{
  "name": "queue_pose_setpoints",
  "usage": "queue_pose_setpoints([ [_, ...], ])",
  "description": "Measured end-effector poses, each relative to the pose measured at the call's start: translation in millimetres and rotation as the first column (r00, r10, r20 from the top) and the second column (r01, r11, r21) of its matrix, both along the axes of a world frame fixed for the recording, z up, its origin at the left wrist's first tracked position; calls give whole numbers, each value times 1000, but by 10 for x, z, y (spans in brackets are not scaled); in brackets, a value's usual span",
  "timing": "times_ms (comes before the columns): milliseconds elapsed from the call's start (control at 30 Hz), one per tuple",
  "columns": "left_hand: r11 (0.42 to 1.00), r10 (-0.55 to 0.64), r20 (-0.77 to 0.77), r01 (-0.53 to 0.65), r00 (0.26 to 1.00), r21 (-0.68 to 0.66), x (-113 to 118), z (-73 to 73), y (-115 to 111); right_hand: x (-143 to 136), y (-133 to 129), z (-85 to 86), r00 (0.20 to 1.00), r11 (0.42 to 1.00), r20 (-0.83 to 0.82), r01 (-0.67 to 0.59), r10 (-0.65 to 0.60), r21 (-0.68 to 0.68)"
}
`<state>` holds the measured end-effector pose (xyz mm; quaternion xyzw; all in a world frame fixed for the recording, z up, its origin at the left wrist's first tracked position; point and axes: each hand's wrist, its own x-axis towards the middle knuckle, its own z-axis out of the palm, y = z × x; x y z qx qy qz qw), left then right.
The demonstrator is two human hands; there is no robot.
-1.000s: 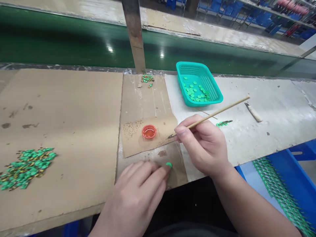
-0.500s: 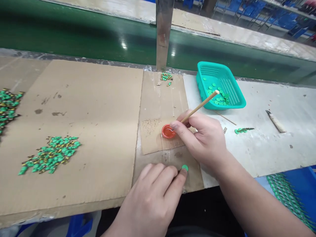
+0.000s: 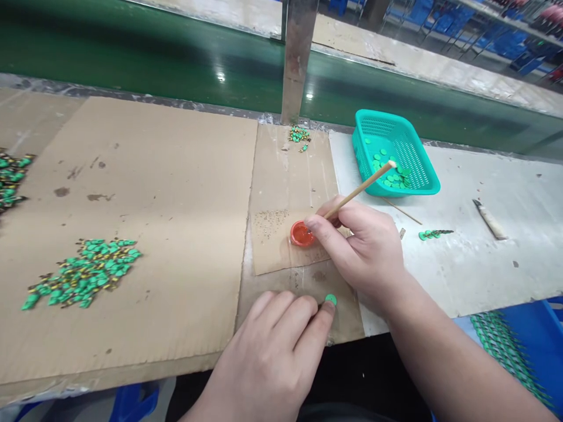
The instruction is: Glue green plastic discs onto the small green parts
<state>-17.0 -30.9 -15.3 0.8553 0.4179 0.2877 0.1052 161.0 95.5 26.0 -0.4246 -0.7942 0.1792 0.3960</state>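
Observation:
A thin wooden stick [image 3: 367,183] is pinched in my right hand [image 3: 365,246], slanting up to the right. Its lower end is hidden by my fingers at the rim of a small red cup [image 3: 302,234] of reddish liquid. My left hand [image 3: 275,340] rests at the front edge of the bench, fingers curled, with the index fingertip pressing a small round green disc [image 3: 331,299] against the cardboard. Most of the disc's far side shows.
A turquoise basket [image 3: 428,186] of green discs stands at the back right. Beyond my right hand lie a knife [image 3: 490,220] and a green-leafed piece [image 3: 435,234]. Several small green-and-yellow pieces [image 3: 83,272] are heaped on the left cardboard. A metal post [image 3: 297,64] rises behind.
The view has shifted slightly. Both hands keep nearly the same pose, the right at the cup with the stick and the left on the disc.

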Motion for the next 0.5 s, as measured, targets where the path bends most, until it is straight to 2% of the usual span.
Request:
queue_pose_setpoints([
  [100, 1000, -10, 0, 10, 1000, 17, -8, -22, 0, 59, -86, 76, 999, 999, -51, 8, -7, 32],
  [200, 998, -35, 6, 35, 999, 51, -32, -48, -2, 206, -326, 99, 986, 1000, -166, 2, 2, 21],
  [300, 994, -53, -1, 53, 999, 93, -55, -72, 4, 371, -650, -3, 959, 999, -283, -2, -10, -43],
  [367, 992, -60, -2, 59, 998, 114, -60, -86, 8, 442, -823, -111, 956, 997, -293, 8, -32, -82],
  [500, 992, -50, 46, 45, 998, 115, -46, -105, -11, 463, -939, -264, 967, 995, -255, -26, 0, -99],
])
